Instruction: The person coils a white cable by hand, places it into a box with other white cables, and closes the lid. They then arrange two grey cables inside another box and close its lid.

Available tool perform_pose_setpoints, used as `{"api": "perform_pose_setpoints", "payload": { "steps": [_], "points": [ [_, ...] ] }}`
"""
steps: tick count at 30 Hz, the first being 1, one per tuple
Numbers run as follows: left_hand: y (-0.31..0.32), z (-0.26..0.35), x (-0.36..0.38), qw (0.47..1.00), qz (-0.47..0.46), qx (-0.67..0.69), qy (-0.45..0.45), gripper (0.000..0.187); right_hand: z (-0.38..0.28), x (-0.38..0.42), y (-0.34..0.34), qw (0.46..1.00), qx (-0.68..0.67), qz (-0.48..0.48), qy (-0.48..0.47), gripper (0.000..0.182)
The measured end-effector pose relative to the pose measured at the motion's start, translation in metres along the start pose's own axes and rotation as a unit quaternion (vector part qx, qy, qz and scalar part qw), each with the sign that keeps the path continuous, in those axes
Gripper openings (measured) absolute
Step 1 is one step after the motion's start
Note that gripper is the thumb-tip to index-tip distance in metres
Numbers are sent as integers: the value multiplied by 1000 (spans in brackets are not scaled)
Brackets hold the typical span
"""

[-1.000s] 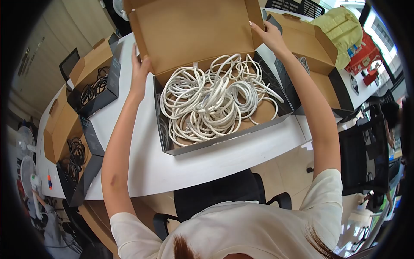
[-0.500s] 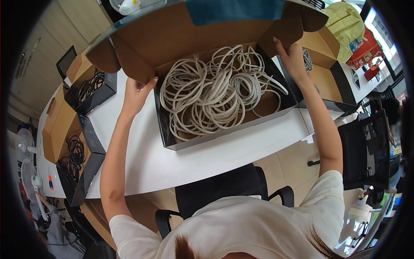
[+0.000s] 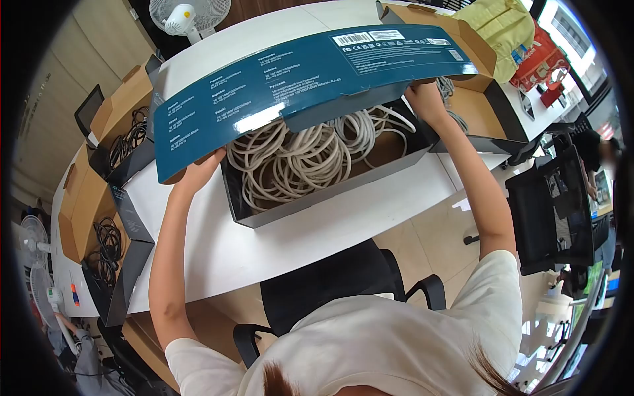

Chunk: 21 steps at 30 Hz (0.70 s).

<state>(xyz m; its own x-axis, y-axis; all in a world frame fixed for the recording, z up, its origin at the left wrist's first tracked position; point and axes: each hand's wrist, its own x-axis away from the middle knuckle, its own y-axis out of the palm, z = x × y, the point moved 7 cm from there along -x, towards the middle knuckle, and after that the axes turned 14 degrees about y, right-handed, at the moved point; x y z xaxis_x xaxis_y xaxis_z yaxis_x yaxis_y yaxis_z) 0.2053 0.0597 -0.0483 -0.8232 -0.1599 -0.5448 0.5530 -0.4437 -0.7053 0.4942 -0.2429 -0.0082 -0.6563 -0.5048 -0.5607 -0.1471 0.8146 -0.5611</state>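
Observation:
A dark box (image 3: 330, 191) on the white table holds coiled white-grey cables (image 3: 304, 162). Its teal printed lid (image 3: 290, 82) is tilted forward over the box, partly covering the cables. My left hand (image 3: 201, 173) grips the lid's left end from below, its fingertips mostly tucked beneath the edge. At the lid's right end my right hand (image 3: 426, 102) holds the edge, its fingers hidden under the lid.
Two open boxes with black cables (image 3: 107, 251) stand at the left. Another open box (image 3: 485, 109) with grey cable is at the right. A white fan (image 3: 188, 16) stands behind. Black chairs (image 3: 330, 284) are at the table's front and right.
The lid has swung from upright down toward me, showing its teal outer face and covering part of the cables. Both hands have moved with it.

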Motion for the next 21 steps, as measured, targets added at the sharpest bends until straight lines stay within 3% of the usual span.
{"api": "perform_pose_setpoints", "payload": {
  "steps": [3,6,9,12,15,17,18,20,21],
  "points": [
    [0,-11,6,999,-11,-32,-20,25,18,-1,6,1000,-17,-16,-7,22],
    [-1,-25,20,996,29,-28,74,32,26,11,9,988,126,12,-84,22],
    [-8,0,17,995,28,6,97,41,17,31,-5,986,120,-14,-118,23],
    [-25,47,3,993,18,47,104,52,-13,37,-24,983,67,-163,44,29],
    [-29,57,10,989,-93,-29,110,104,5,46,-29,966,-42,-206,151,42],
    [-32,96,12,987,13,36,157,112,3,58,-33,943,-161,-235,170,46],
    [-33,102,14,981,67,91,156,105,0,60,-42,949,-194,-163,189,47],
    [-32,94,20,985,75,43,151,100,-8,67,-58,940,-255,-21,226,49],
    [-32,93,22,986,78,20,147,98,-9,67,-61,946,-250,-2,205,48]
  ]
}}
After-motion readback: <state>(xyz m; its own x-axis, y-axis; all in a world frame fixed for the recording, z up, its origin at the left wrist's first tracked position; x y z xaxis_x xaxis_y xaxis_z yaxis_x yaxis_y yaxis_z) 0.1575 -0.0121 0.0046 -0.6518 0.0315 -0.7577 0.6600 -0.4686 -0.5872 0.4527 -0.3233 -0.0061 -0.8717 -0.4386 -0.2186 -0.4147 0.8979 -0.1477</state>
